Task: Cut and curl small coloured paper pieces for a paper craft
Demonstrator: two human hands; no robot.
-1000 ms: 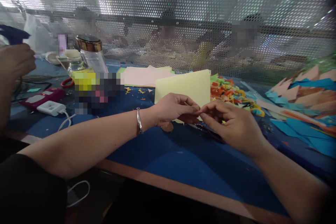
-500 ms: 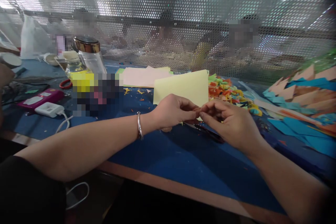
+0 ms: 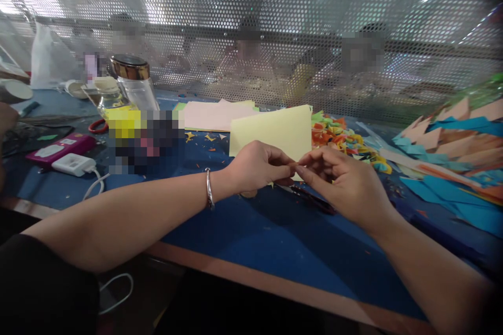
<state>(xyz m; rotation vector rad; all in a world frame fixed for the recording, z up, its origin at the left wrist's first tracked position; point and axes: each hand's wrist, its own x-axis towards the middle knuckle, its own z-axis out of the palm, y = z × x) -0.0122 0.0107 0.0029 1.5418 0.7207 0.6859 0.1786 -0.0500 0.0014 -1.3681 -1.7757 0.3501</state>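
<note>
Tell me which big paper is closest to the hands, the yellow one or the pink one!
The pale yellow sheet: the left hand partly covers its lower edge. The pink sheet lies farther back, uncovered by either hand.

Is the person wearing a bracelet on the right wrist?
No, the silver bracelet is worn just behind the left hand, while the right hand has a bare wrist.

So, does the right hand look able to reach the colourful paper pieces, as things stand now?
Probably yes: the colourful paper pieces lie just beyond the right hand, and no barrier shows between. Its fingertips meet the left hand's, though, so the hands may need to part first.
</note>
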